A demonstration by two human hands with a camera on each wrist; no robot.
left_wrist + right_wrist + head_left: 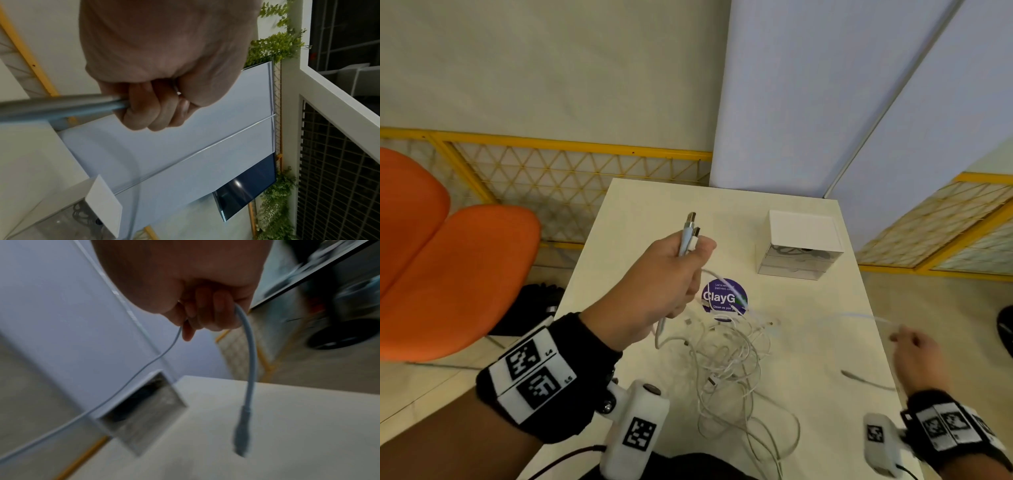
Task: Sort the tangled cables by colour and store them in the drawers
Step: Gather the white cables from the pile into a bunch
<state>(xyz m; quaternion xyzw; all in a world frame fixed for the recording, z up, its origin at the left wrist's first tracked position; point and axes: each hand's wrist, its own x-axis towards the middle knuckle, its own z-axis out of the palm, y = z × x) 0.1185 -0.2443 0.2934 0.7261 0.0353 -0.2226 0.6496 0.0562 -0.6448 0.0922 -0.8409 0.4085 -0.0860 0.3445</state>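
My left hand (671, 274) is raised over the table and grips two cable ends, a light blue one and a white one, whose USB plugs (691, 222) stick up out of the fist. In the left wrist view the fingers (148, 110) curl round a light blue cable (61, 104). My right hand (914, 356), blurred, holds the other end of the light blue cable (249, 356), whose plug (242, 434) hangs below. A tangle of white cables (729, 363) lies on the table between my hands. The small white drawer unit (801, 245) stands at the back right, dark cables visible in its top drawer.
The white table (640, 212) carries a round purple sticker (722, 296). Two orange chairs (448, 274) stand left of it, with a black bag (530, 308) on the floor. Yellow lattice fencing (571, 171) and pale panels (808, 102) lie behind.
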